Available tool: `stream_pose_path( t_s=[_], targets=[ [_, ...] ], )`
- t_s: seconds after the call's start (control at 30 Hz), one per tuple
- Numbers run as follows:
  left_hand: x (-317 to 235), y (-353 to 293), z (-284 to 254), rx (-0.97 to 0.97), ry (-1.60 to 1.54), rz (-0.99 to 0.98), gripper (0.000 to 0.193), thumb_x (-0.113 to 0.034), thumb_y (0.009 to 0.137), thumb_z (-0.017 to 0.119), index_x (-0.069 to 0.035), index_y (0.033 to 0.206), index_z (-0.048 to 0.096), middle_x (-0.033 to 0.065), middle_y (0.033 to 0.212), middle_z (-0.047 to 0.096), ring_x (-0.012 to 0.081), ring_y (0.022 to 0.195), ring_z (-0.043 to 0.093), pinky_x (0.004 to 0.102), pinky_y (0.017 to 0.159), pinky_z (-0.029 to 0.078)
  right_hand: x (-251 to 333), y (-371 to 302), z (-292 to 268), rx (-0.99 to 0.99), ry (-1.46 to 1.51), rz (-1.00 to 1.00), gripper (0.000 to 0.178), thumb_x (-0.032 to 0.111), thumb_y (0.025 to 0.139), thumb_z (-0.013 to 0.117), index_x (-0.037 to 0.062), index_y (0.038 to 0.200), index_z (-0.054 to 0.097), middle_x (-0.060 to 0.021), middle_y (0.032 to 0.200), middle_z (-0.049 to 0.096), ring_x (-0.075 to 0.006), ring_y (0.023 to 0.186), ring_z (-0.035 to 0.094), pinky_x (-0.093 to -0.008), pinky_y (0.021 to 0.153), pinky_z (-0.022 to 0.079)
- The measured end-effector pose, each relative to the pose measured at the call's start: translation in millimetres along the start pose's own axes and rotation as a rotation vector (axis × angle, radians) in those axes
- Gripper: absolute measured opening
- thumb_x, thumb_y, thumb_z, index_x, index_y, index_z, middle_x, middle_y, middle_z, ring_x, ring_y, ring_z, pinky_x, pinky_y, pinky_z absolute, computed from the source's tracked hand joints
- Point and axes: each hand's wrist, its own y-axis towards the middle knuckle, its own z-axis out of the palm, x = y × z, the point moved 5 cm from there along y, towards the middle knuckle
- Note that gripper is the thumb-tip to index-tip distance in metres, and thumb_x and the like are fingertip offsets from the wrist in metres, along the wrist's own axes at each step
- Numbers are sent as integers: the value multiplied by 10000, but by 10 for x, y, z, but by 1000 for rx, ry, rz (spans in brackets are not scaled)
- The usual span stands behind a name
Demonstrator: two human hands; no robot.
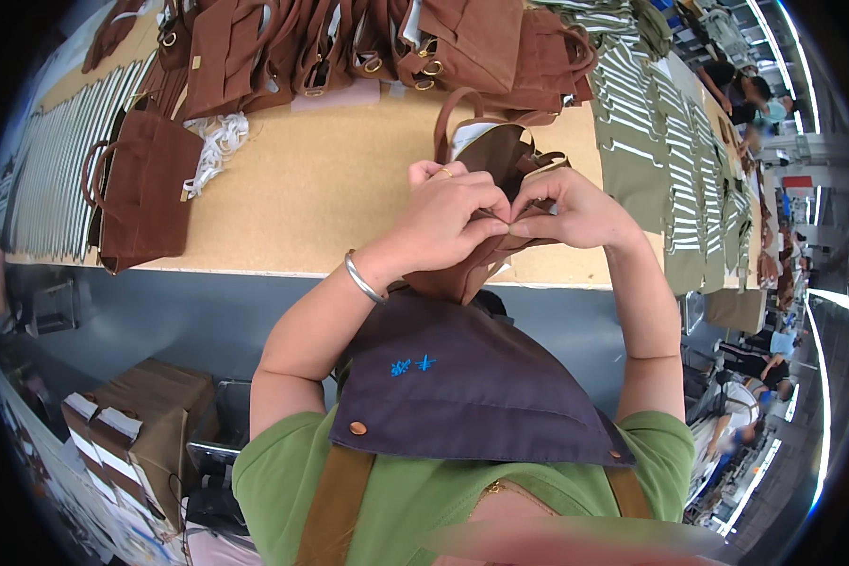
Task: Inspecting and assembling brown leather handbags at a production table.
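Observation:
Close in front of my body, at the table's near edge, a reddish-brown handbag [450, 281] is tilted toward me with its dark lining showing. One looped handle [450, 111] stands up on its far side. My left hand [448, 215], with a ring and a silver bangle, pinches the bag's upper edge between thumb and fingers. Right beside it, my right hand [572, 209] pinches the same edge, so the two thumbs' tips meet. Whatever small part lies between the fingertips is hidden.
Several brown handbags [472, 42] crowd the far side of the table [302, 189]. Another brown handbag [151, 184] stands at left beside white strips [219, 141] and a row of white-edged pieces [61, 170]. Olive pieces with white edges [646, 160] cover the right. People work farther right.

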Motion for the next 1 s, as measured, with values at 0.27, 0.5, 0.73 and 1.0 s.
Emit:
stream_pose_path(
  t_s=[0.27, 0.5, 0.73, 1.0],
  targets=[
    [-6, -33, -71, 95, 44, -72, 75, -253, 826, 673, -180, 835, 664, -21, 820, 587, 201, 892, 517, 416, 920, 239, -93, 15, 0, 34, 172, 87, 242, 101, 818, 699, 14, 1027, 611, -40, 815, 615, -90, 666, 555, -259, 641, 474],
    [39, -110, -47, 14, 59, -85, 80, -257, 804, 708, -190, 843, 687, -45, 837, 603, 175, 896, 512, 409, 909, 238, -3, -60, -53, 123, 226, 237, 238, 80, 885, 623, 15, 1112, 587, -47, 956, 612, -94, 826, 579, -245, 695, 478],
    [-151, -101, -29, -317, 141, -89, 160, -256, 763, 741, -186, 884, 662, -69, 889, 647, 164, 991, 529, 448, 960, 222, -56, 22, -151, 10, 113, 48, 165, 64, 922, 589, -6, 1055, 659, -24, 1004, 628, -110, 891, 586, -270, 801, 471],
    [-66, -78, 113, -367, 75, -186, 133, -236, 757, 754, -180, 822, 652, -77, 792, 617, 151, 943, 530, 440, 934, 229, -166, 57, -174, -135, 203, -21, 131, 64, 855, 673, 24, 975, 705, -47, 911, 650, -115, 840, 610, -274, 771, 516]
  ],
)
